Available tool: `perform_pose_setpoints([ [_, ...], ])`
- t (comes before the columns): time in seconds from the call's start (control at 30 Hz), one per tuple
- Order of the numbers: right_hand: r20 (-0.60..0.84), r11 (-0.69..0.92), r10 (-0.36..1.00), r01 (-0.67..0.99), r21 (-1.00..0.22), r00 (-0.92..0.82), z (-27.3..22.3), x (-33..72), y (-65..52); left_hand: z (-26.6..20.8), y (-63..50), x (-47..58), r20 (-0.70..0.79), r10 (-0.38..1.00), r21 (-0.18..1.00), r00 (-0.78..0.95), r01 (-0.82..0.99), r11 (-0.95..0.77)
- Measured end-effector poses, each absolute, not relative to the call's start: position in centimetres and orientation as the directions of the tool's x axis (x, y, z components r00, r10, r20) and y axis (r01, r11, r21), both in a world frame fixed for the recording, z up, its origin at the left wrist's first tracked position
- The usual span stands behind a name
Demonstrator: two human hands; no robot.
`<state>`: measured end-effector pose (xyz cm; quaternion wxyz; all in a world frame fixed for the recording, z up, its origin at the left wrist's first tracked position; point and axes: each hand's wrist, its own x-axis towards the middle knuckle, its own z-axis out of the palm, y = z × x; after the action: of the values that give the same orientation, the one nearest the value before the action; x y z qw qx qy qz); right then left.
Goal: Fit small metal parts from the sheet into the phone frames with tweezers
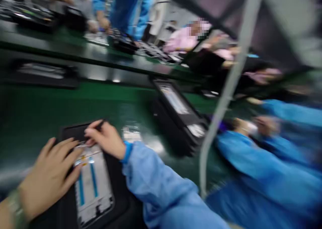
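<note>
A silver phone frame [97, 188] with two blue strips lies in a black tray [120, 188] in front of me. My left hand [51, 170] rests flat over the frame's left upper side, its fingers spread and the fingertips on or just above it. With the fingertips of my right hand [107, 138] I pinch a thin dark tool [101, 124] at the frame's top end. Its working tip is hidden by my fingers, so its exact kind does not show. Small orange parts [83, 161] sit near my left fingertips.
A stack of black trays [173, 121] with another phone frame [174, 99] on top stands right of centre. Behind it are a small clear-and-white item [132, 133] and another tray [42, 74]. A pale post [226, 98] rises at right, near a co-worker's blue sleeve [251, 155].
</note>
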<state>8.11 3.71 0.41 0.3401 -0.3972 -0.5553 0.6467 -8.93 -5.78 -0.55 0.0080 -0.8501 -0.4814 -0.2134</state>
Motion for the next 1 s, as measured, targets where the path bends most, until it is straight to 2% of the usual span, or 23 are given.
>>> perform_pose_setpoints([
  [0.1, -0.129, -0.175, 0.901, -0.077, -0.981, -0.414, 0.0, 8.7, 4.3, 0.0, -6.0, -8.6, 0.252, 0.901, 0.193, 0.353, 0.894, -0.405],
  [0.33, -0.051, -0.105, 0.938, -0.141, -0.984, -0.342, 0.7, 8.8, 3.7, 0.4, -6.0, -7.8, 0.26, 0.909, 0.208, 0.327, 0.9, -0.383],
  [0.47, 0.01, -0.034, 0.92, -0.105, -0.994, -0.392, 0.6, 8.7, 3.9, 0.2, -6.1, -8.0, 0.27, 0.902, 0.204, 0.337, 0.896, -0.395],
  [0.67, -0.013, -0.035, 0.888, -0.041, -0.999, -0.46, 0.1, 8.2, 4.4, 0.1, -6.1, -8.2, 0.278, 0.897, 0.177, 0.345, 0.899, -0.4],
  [1.0, 0.07, 0.147, 0.867, 0.118, -0.982, -0.493, -0.1, 8.7, 4.0, -0.1, -6.1, -8.3, 0.263, 0.898, 0.181, 0.352, 0.897, -0.404],
])
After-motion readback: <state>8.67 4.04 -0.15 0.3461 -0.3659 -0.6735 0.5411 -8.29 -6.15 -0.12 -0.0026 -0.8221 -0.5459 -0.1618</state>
